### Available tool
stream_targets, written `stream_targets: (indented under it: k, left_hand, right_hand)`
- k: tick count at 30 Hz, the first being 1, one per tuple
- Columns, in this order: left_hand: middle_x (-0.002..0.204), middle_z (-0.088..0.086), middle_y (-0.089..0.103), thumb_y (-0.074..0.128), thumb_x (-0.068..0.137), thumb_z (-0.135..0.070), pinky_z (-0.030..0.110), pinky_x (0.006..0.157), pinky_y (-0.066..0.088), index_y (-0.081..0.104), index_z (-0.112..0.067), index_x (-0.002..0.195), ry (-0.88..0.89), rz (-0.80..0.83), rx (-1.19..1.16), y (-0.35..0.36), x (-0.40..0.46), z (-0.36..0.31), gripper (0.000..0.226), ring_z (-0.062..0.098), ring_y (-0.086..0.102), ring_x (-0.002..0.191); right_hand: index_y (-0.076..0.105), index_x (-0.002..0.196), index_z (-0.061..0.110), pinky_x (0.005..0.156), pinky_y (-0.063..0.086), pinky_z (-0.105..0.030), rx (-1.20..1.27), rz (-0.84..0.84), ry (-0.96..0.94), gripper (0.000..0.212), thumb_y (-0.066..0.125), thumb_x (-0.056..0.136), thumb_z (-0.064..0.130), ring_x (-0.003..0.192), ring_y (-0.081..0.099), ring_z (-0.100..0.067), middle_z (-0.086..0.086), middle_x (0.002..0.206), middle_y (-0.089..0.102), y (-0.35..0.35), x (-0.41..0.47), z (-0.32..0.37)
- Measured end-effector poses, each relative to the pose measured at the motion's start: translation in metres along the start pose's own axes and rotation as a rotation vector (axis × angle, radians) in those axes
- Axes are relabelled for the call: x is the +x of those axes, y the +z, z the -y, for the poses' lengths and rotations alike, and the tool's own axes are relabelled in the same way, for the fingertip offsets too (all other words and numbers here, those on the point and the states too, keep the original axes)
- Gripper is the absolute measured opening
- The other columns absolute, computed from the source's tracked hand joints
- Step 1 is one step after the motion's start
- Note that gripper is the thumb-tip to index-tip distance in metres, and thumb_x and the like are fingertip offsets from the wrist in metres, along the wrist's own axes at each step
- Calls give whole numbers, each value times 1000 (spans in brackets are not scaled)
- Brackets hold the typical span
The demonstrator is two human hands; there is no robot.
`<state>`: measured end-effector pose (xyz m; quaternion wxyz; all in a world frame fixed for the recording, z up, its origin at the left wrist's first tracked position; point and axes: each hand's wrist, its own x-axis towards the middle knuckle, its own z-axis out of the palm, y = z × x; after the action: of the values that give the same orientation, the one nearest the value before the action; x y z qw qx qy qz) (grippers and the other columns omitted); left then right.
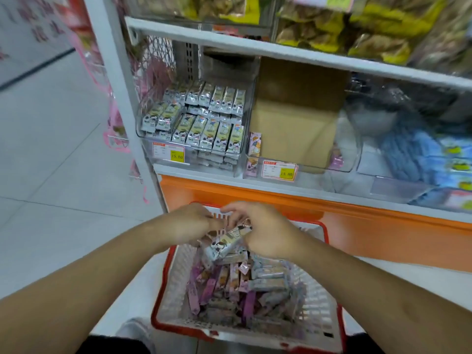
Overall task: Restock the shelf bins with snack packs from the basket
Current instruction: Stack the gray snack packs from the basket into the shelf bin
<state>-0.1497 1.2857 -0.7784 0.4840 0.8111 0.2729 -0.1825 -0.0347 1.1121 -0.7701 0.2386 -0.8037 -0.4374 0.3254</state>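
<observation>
Head view is showing the shelf (pixel 281 51) filling the upper half, with its clear bins sitting side by side on the bottom level. Lying furthest left, the left bin (pixel 190 149) is holding rows of grey-and-yellow snack packs (pixel 204 116) standing on end; beside it, the middle bin (pixel 301 159) is holding a cardboard box (pixel 293 116) and only a few pink packs at its edges.

Below the orange ledge, the basket (pixel 166 290) — red-rimmed, white mesh — is sitting right under the hands, still heaped with loose packs (pixel 245 287) in pink, purple and grey.

Both hands are working over the basket's far end, so the bins are lying up and ahead of them, the left bin slightly to the left. A small bundle of grey packs (pixel 224 245) is lying between the hands, its long axis running from lower left to upper right.

Right hand (pixel 265 233) is curling over the bundle's upper end, apparently gripping it. Left hand (pixel 190 222) is touching the bundle's near side with bent fingers — whether it is pinching a pack, I cannot tell. Being on that side, the left hand looks nearer to the matching left bin.
</observation>
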Motion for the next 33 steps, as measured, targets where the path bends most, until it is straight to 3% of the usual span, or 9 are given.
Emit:
stream_targets:
  k: [2, 4, 8, 10, 15, 23, 27, 31, 33]
  left_hand:
    - [77, -7, 67, 73, 92, -47, 23, 65, 55, 75, -14, 90, 85, 79, -75, -14, -21, -21, 34, 7, 66, 76]
    - [81, 4, 66, 76, 92, -38, 20, 68, 54, 79, -13, 96, 155, 122, -136, -21, -42, -37, 25, 9, 64, 80]
    - [93, 5, 77, 81, 88, -25, 20, 73, 55, 78, -12, 105, 151, 75, -361, -21, -60, -45, 22, 8, 69, 85]
    - [90, 2, 74, 82, 88, -24, 19, 70, 55, 76, -7, 107, 154, -14, -448, -21, -59, -46, 26, 8, 67, 80]
    - [87, 12, 67, 82, 87, -18, 20, 67, 55, 73, 2, 107, 161, -120, -646, -25, -55, -49, 29, 15, 64, 76]
    - [89, 7, 73, 77, 92, -27, 26, 72, 59, 76, -11, 103, 152, -122, -586, -41, -50, -44, 19, 15, 71, 80]
    - [110, -17, 72, 59, 98, -51, 37, 96, 56, 71, -34, 113, 233, -365, -212, -68, -39, -33, 25, 10, 69, 104]
    - [165, -14, 27, 43, 104, -56, 32, 123, 25, 30, -33, 160, 267, -558, 308, -102, -26, -5, 62, 12, 28, 152]
    - [172, -12, 5, 35, 103, -63, 38, 129, 13, 12, -30, 165, 205, -547, 427, -111, -19, 9, 74, 10, 7, 158]
  right_hand:
    - [57, 144, 21, 99, 49, -28, 11, -57, -65, 79, 63, 76, -19, 113, 62, -9, 5, 113, 70, -24, -13, 17]
    - [58, 141, 23, 101, 49, -34, 3, -128, -139, 79, 59, 75, -19, 112, 64, -6, 10, 112, 71, -37, -26, 28]
    - [47, 151, 31, 106, 25, -4, -179, -300, -224, 73, 63, 90, -6, 137, 38, 1, 17, 146, 47, -46, -39, 44]
    - [43, 153, 30, 107, 15, 1, -178, -404, -256, 66, 59, 95, 1, 142, 30, 1, 18, 150, 35, -45, -37, 48]
    - [35, 155, 38, 109, 11, -2, -141, -350, -221, 72, 72, 93, 46, 148, 18, 9, 29, 156, 24, -41, -28, 50]
    - [31, 149, 53, 118, 30, -28, -91, -359, -137, 82, 82, 84, 51, 144, 28, 7, 38, 150, 28, -39, -9, 56]
    - [31, 149, 53, 118, 37, -36, -75, -399, -132, 82, 82, 84, 55, 140, 36, 2, 31, 150, 35, -49, 10, 63]
    - [34, 152, 42, 118, 39, -39, -126, -475, -172, 87, 84, 82, 52, 141, 40, -7, 18, 152, 43, -66, 57, 84]
    - [31, 157, 36, 119, 37, -39, -155, -458, -166, 91, 83, 83, 53, 145, 38, -12, 11, 157, 41, -75, 89, 96]
